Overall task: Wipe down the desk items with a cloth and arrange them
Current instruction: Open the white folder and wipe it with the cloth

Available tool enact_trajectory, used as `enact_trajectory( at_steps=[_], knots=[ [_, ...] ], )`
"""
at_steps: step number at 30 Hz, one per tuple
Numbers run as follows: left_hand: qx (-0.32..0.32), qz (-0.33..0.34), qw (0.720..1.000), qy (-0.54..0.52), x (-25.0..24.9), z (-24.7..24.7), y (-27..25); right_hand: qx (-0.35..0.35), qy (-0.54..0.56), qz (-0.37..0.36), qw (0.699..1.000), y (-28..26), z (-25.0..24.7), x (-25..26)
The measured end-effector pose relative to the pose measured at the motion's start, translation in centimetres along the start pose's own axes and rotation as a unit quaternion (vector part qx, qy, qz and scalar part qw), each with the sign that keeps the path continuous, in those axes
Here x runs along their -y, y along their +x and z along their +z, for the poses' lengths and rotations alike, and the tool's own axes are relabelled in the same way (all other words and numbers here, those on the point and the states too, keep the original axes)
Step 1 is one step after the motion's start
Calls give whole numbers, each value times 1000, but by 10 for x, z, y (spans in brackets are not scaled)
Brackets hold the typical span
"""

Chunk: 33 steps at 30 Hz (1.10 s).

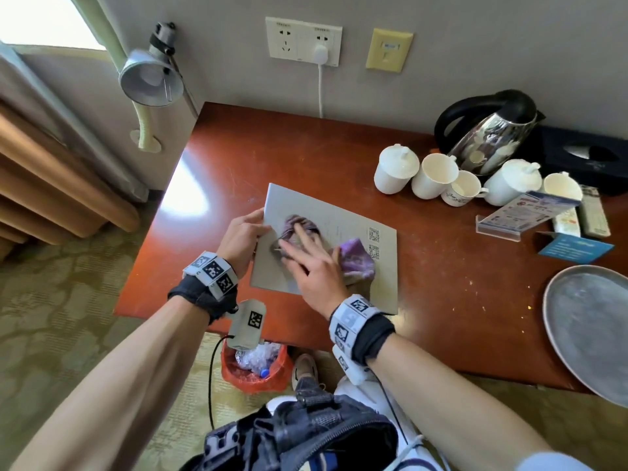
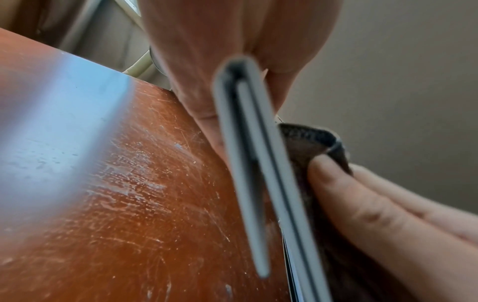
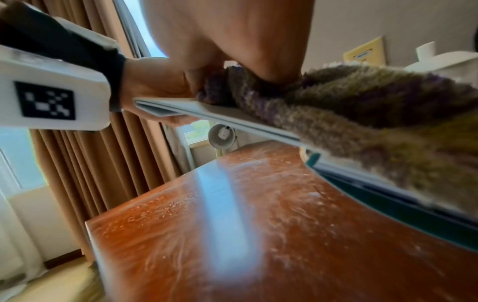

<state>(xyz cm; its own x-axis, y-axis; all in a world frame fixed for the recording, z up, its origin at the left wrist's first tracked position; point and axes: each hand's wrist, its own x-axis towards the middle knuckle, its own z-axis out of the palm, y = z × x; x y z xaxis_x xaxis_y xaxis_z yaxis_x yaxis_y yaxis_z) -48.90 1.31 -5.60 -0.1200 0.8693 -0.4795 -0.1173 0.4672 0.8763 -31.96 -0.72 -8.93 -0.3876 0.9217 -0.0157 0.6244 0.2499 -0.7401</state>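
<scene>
A grey folder [image 1: 356, 215] is tilted up off the red-brown desk [image 1: 441, 283]. My left hand [image 1: 260, 226] pinches its left edge, thumb on top. My right hand [image 1: 306, 246] lies flat with straight fingers and presses a purple cloth [image 1: 356, 261] onto the cover. In the left wrist view the folder [image 2: 248, 163] shows edge-on in my left hand [image 2: 232, 61], with the cloth [image 2: 310, 139] on its far side. In the right wrist view the cloth [image 3: 362, 106] covers the folder [image 3: 207, 111], which hangs above the desk [image 3: 232, 224].
At the back right stand a steel kettle [image 1: 489, 134], several white cups [image 1: 435, 175] and a black tissue box [image 1: 584, 158]. A card stand [image 1: 523, 212], a remote [image 1: 593, 212] and a grey round tray [image 1: 591, 328] lie on the right. A red bin [image 1: 255, 368] sits below the desk's front edge.
</scene>
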Motion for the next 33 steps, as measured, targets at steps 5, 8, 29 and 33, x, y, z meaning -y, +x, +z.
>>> enact_trajectory(
  at_steps=[5, 8, 29, 33],
  knots=[
    [-41, -16, 999, 11, 9, -7, -1, -1, -35, -22, 999, -6, -9, -30],
    [-44, -29, 999, 7, 18, -8, -3, -40, -79, 114, 990, -3, -31, -62],
    [-117, -31, 992, 26, 38, -12, -10, -55, -116, 251, 959, -18, -40, -106],
    [-126, -9, 990, 58, 23, -5, -10, -69, -35, 200, 977, -8, -18, -62]
  ],
)
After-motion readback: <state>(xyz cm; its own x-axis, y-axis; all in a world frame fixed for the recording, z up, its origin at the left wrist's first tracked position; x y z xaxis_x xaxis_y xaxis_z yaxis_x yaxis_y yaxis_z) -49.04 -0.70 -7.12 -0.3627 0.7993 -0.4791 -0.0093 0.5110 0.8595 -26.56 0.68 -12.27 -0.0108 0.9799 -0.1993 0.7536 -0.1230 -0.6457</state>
